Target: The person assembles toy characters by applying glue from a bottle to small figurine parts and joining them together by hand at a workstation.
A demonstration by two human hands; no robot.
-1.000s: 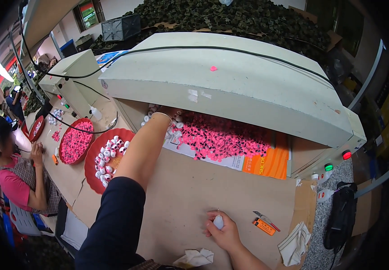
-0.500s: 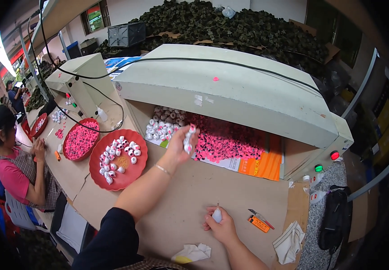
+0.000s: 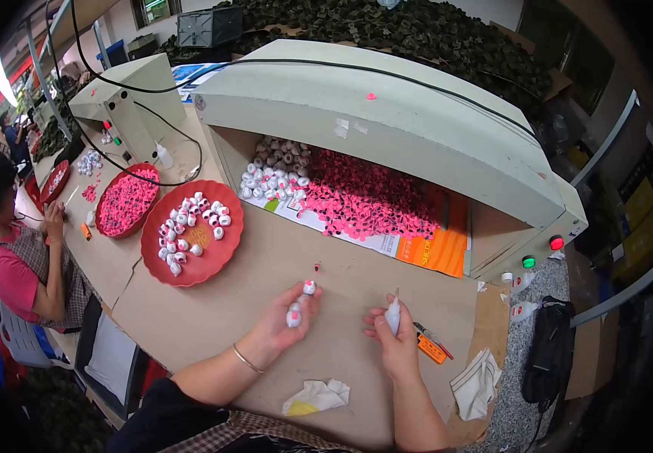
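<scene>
Your worktop [image 3: 357, 355] carried a pale open-fronted cabinet [image 3: 387, 124] along its far edge and a red plate [image 3: 209, 264] toward its left edge. Between cabinet and near edge, your right hand [image 3: 396, 336] had its fingers wrapped around a squeeze bottle [image 3: 393, 315]; your left hand's [image 3: 276, 321] fingers cupped rounded white-and-pink pieces [image 3: 293, 318]. A tiny dark-and-pink bit [image 3: 317, 267] lay just beyond.

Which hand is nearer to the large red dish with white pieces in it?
The left. The left hand, with a few white pieces, is just to the right of the large red dish; the right hand, holding a small bottle, is farther right.
</scene>
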